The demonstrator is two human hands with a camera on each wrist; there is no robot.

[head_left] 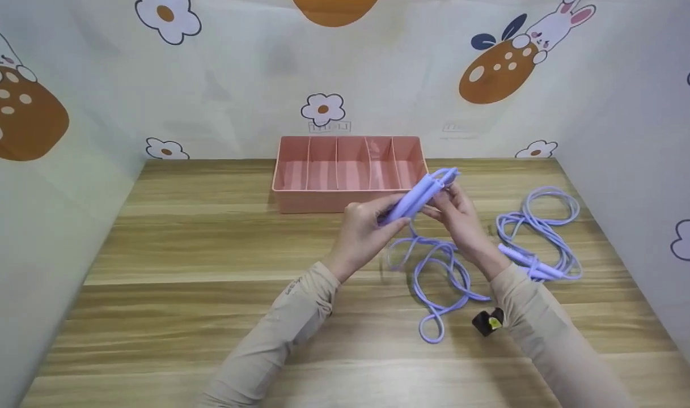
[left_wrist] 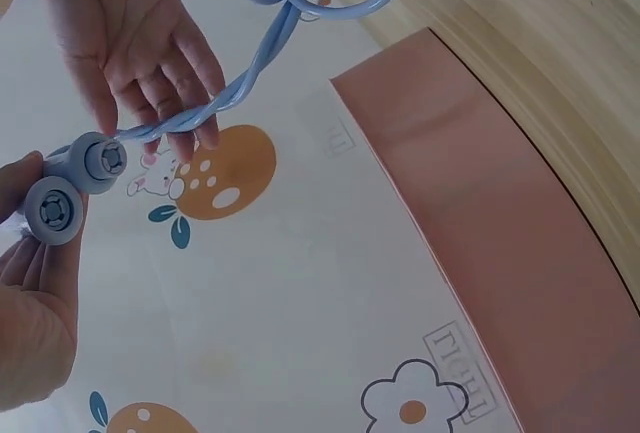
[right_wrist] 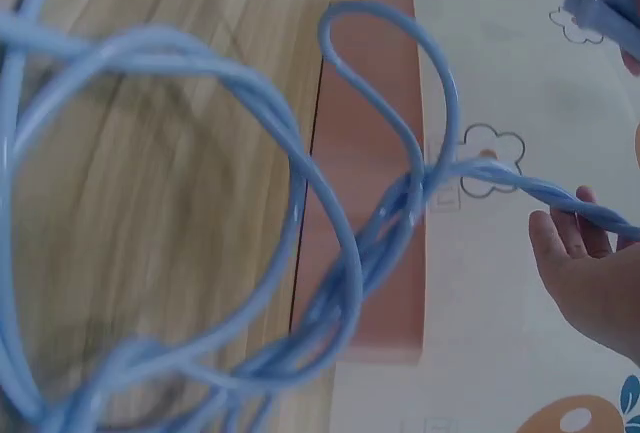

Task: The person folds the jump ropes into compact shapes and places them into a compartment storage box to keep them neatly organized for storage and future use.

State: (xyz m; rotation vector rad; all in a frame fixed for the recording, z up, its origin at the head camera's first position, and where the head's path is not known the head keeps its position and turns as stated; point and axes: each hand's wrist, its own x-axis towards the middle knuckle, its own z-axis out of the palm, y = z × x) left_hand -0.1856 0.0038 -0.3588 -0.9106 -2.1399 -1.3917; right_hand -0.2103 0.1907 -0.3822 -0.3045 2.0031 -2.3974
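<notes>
My left hand (head_left: 360, 235) grips the paired handles (head_left: 410, 199) of a lavender-blue jump rope, fingers and thumb wrapped round them side by side. They are raised above the table, tilted up to the right, before the organizer's front. My right hand (head_left: 461, 218) is beside the handle ends. In the left wrist view its fingers (left_wrist: 155, 93) are loosely extended, with the twisted cord (left_wrist: 235, 93) lying across them near the fingertips. From there the cord hangs to the table in loose loops (head_left: 444, 283); the right wrist view shows those loops (right_wrist: 290, 143) large in front.
A pink organizer box (head_left: 316, 202) with several upright compartments stands at the back wall. Another lavender-blue jump rope (head_left: 566, 243) lies coiled at the right, handles bundled. Beside my right sleeve (head_left: 526, 306) is a small black object (head_left: 483, 324) with a yellow-green spot. Patterned walls enclose the table.
</notes>
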